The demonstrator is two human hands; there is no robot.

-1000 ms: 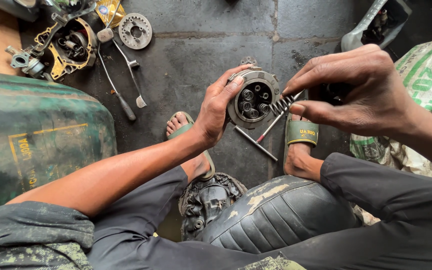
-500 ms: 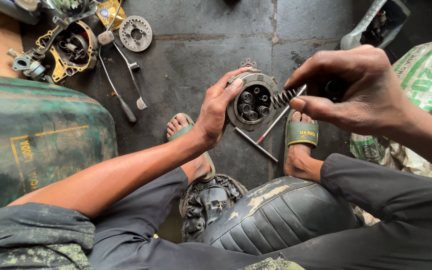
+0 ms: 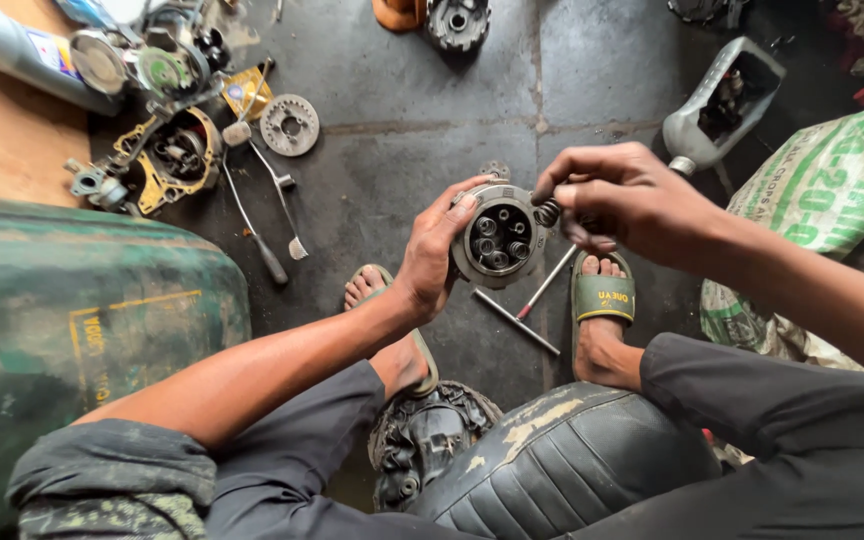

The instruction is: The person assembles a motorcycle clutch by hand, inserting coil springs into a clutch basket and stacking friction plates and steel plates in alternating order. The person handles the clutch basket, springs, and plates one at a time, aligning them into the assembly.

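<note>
Left hand [image 3: 432, 255] cradles a round metal clutch hub [image 3: 495, 238] over the grimy floor [image 3: 402, 150], right hand [image 3: 632, 200] pinching a small coil spring [image 3: 548, 212] at its rim. Loose screwdrivers [image 3: 537, 300] underneath.

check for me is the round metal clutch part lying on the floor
No, the round metal clutch part is held up above the floor in the left hand, while the right hand pinches a small spring at its rim.

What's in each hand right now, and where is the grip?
The left hand holds the round metal clutch assembly by its rim. The right hand pinches a small coil spring at the assembly's edge.
</note>
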